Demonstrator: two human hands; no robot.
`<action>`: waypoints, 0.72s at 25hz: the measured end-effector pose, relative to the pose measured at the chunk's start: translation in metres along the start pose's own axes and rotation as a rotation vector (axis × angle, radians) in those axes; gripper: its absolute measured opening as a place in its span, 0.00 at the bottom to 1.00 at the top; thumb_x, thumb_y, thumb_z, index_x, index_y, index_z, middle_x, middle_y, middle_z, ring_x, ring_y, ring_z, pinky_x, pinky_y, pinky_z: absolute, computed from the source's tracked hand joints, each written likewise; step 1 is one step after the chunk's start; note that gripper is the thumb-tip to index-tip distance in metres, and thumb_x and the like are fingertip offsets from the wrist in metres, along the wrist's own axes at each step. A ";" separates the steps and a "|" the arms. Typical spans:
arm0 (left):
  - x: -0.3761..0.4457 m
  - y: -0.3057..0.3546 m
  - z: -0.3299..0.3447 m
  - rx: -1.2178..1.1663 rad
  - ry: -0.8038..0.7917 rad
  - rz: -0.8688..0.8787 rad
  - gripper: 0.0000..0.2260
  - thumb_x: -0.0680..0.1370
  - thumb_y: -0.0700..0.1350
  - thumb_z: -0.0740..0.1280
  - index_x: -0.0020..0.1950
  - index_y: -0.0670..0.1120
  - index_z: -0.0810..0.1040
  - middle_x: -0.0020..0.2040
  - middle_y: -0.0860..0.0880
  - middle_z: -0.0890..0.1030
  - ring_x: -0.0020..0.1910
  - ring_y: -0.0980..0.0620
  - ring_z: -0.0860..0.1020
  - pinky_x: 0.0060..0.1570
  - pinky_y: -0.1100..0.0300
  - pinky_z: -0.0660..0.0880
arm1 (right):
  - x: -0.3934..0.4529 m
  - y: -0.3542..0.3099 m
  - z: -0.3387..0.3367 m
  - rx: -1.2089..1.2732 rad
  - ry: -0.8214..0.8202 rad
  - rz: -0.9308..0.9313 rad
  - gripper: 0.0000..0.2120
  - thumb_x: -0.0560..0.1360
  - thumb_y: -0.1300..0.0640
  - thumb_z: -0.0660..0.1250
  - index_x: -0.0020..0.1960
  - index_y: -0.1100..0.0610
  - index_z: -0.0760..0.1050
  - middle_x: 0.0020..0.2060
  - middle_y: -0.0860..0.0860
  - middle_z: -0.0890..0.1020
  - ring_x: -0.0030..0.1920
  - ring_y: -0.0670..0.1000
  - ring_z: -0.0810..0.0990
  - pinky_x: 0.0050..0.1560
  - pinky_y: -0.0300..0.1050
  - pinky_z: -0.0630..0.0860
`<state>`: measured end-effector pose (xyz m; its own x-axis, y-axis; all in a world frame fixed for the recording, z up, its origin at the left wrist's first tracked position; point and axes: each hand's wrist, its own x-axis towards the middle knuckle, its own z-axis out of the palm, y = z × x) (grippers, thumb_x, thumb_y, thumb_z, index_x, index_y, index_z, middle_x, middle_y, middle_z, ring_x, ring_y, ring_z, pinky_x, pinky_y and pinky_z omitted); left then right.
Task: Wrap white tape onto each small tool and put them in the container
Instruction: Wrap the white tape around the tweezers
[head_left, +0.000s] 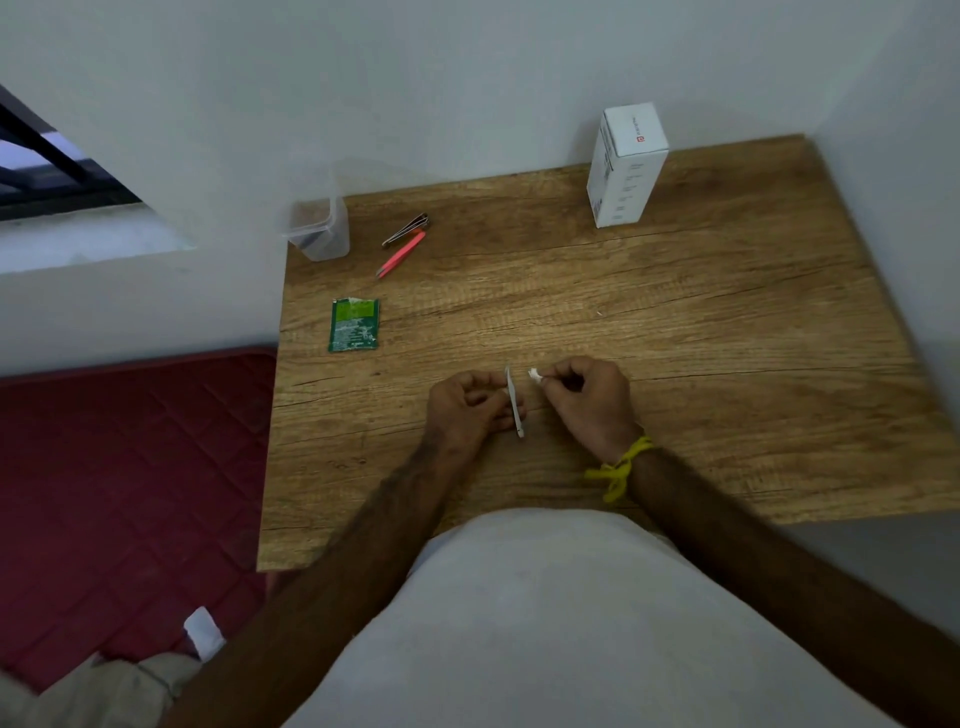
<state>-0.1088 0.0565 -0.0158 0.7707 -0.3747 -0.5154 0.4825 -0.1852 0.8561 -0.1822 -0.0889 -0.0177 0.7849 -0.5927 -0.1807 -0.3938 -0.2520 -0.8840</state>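
Observation:
My left hand (467, 408) grips a thin silver tool (514, 402) above the wooden table (675, 338), the tool pointing away from me. My right hand (587, 397) pinches a small piece of white tape (534, 375) just right of the tool's far end, a short gap between them. Farther back on the left lie pink tweezers (401, 254) and a metal nail clipper (406, 229), touching each other. A clear plastic container (319, 228) stands at the table's back left corner with something dark at its bottom.
A green sachet (354, 325) lies near the left edge. At the back, a white box (626, 166) stands upright against the wall. A red mattress (130, 483) lies left of the table. A yellow thread is tied on my right wrist.

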 end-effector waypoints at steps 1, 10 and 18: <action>0.000 -0.001 0.000 -0.004 0.002 0.004 0.07 0.77 0.33 0.70 0.54 0.34 0.78 0.42 0.40 0.86 0.41 0.43 0.86 0.37 0.57 0.82 | 0.005 -0.003 0.001 0.003 -0.014 0.042 0.01 0.73 0.58 0.75 0.44 0.53 0.84 0.37 0.41 0.82 0.42 0.38 0.81 0.43 0.29 0.76; -0.001 -0.003 0.002 0.008 0.008 0.084 0.06 0.76 0.31 0.69 0.52 0.32 0.80 0.43 0.38 0.86 0.40 0.44 0.86 0.38 0.55 0.83 | 0.010 -0.017 0.013 -0.164 -0.215 0.158 0.03 0.74 0.59 0.72 0.44 0.56 0.85 0.37 0.49 0.85 0.40 0.46 0.82 0.40 0.39 0.76; 0.001 0.001 -0.001 -0.039 -0.017 0.050 0.07 0.76 0.30 0.69 0.53 0.36 0.79 0.43 0.39 0.86 0.41 0.41 0.86 0.40 0.51 0.84 | 0.020 -0.026 0.010 -0.202 -0.392 0.241 0.05 0.75 0.61 0.71 0.45 0.61 0.85 0.37 0.52 0.84 0.35 0.44 0.78 0.33 0.33 0.73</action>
<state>-0.1076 0.0567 -0.0158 0.7871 -0.3978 -0.4714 0.4602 -0.1302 0.8782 -0.1515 -0.0870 -0.0029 0.7653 -0.3305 -0.5524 -0.6408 -0.3093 -0.7027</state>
